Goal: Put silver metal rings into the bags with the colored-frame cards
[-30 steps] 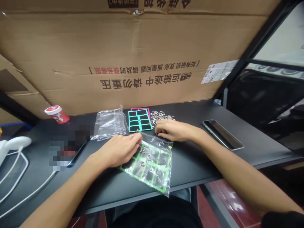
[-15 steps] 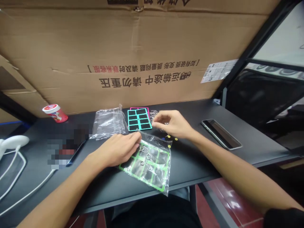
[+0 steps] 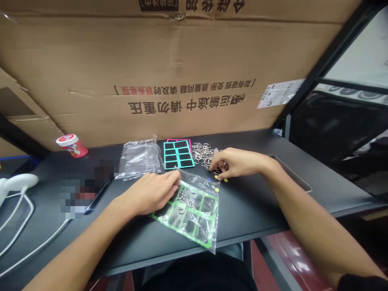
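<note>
My left hand (image 3: 154,190) rests on the table with its fingers closed on the upper left corner of a clear plastic bag (image 3: 203,182). A green grid-patterned card (image 3: 198,214) lies in or under the bag. A few bent silver wire pieces (image 3: 183,202) show on it. My right hand (image 3: 235,161) reaches down at the near right edge of a pile of silver wire pieces (image 3: 203,151). Thumb and forefinger are apart, with nothing clearly held between them. Small yellow discs (image 3: 226,180) lie by the thumb. A small blue piece (image 3: 209,179) is near the fingertips.
Turquoise (image 3: 178,154) and pink (image 3: 190,142) grid cards overlap behind the bag. Another clear bag (image 3: 139,157) lies left of them. Farther left are a red tub (image 3: 72,146) and white cables (image 3: 39,246). A phone (image 3: 292,176) lies partly behind my right forearm. Cardboard (image 3: 182,60) walls the back.
My right hand has moved right and slightly toward me, uncovering the wire pile, and its thumb and forefinger have spread. My left hand stays on the bag. The wire pieces on the bag have shifted slightly.
</note>
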`<action>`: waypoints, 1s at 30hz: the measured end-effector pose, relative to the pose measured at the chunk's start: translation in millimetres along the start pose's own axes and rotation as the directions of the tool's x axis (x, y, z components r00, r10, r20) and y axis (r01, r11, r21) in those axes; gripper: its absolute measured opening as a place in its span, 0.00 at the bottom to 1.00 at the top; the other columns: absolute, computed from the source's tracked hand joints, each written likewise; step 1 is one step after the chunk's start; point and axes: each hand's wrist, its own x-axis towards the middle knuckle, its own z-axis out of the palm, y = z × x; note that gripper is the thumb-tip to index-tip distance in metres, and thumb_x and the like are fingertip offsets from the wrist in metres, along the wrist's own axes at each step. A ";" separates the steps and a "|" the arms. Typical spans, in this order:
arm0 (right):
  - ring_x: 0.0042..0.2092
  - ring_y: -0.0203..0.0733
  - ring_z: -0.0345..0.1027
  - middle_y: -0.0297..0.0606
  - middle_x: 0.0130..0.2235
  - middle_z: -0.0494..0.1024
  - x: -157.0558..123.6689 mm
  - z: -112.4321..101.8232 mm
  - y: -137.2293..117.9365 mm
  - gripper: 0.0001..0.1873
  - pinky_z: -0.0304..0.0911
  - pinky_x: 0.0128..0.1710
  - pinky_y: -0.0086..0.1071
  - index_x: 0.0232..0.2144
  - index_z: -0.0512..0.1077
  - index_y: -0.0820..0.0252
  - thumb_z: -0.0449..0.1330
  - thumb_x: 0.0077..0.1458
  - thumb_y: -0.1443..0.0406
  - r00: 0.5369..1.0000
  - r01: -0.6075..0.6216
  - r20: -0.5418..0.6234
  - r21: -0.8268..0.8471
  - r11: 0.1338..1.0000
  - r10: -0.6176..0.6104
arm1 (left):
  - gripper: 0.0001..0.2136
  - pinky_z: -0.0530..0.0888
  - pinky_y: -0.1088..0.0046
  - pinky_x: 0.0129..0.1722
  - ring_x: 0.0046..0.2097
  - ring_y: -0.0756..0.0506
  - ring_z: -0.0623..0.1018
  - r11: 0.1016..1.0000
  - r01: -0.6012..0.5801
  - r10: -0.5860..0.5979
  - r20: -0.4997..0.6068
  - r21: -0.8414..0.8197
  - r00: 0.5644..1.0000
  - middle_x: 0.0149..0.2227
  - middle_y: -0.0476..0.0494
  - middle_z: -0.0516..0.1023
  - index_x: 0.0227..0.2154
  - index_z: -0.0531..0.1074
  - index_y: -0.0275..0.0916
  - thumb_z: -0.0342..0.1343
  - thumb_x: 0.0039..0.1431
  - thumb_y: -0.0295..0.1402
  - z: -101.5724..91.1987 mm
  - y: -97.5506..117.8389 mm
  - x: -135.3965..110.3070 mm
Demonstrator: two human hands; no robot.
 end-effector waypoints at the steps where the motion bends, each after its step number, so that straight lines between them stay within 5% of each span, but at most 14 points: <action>1: 0.37 0.46 0.80 0.38 0.38 0.88 2.1 2.6 1.0 0.19 0.70 0.37 0.34 0.47 0.85 0.55 0.74 0.54 0.57 1.000 0.000 0.006 -0.001 1.000 0.000 | 0.10 0.57 0.63 0.31 0.31 0.42 0.77 1.000 -0.001 0.001 -0.002 -0.005 1.000 0.40 0.45 0.81 0.46 0.63 0.43 0.40 0.81 0.38 -0.1 0.1 -0.3; 6: 0.35 0.44 0.81 0.36 0.34 0.87 10.8 13.0 -0.3 0.08 0.70 0.36 0.33 0.41 0.84 0.55 0.67 0.59 0.63 0.999 0.046 0.006 0.010 0.999 -0.046 | 0.08 0.57 0.64 0.31 0.32 0.42 0.77 1.000 -0.008 0.007 -0.009 -0.020 1.000 0.39 0.46 0.80 0.45 0.63 0.43 0.41 0.81 0.37 -1.2 1.0 -1.5; 12: 0.31 0.41 0.78 0.33 0.29 0.84 10.1 12.6 -9.8 0.09 0.68 0.35 0.32 0.39 0.83 0.56 0.63 0.58 0.69 0.995 0.099 -0.003 0.001 0.995 -0.099 | 0.09 0.60 0.64 0.32 0.32 0.42 0.78 1.000 -0.001 0.001 0.003 0.004 1.000 0.41 0.45 0.82 0.46 0.63 0.43 0.40 0.81 0.38 0.1 -0.6 -0.5; 22: 0.42 0.44 0.80 0.40 0.45 0.88 8.7 13.3 -10.0 0.14 0.70 0.43 0.35 0.52 0.82 0.56 0.62 0.69 0.60 0.960 0.187 -0.235 0.139 0.972 -0.151 | 0.09 0.61 0.63 0.31 0.33 0.42 0.79 1.000 -0.002 0.002 -0.008 -0.022 1.000 0.41 0.45 0.82 0.46 0.63 0.43 0.40 0.81 0.38 0.2 -0.2 -0.8; 28: 0.40 0.43 0.77 0.38 0.41 0.85 19.1 34.9 -31.4 0.18 0.73 0.42 0.37 0.52 0.81 0.57 0.68 0.65 0.54 0.902 0.321 -0.417 0.476 0.819 -0.111 | 0.09 0.60 0.63 0.31 0.32 0.41 0.79 1.000 -0.007 0.007 -0.008 0.003 1.000 0.41 0.45 0.82 0.47 0.63 0.43 0.40 0.81 0.38 1.1 -0.2 -0.5; 30: 0.39 0.42 0.78 0.37 0.40 0.85 22.6 43.1 -41.6 0.18 0.74 0.42 0.37 0.52 0.81 0.56 0.70 0.64 0.55 0.919 0.348 -0.362 0.552 0.758 -0.158 | 0.09 0.60 0.63 0.30 0.33 0.41 0.80 1.000 -0.006 0.006 -0.009 0.021 1.000 0.41 0.45 0.82 0.47 0.63 0.43 0.40 0.81 0.38 1.2 0.1 -0.4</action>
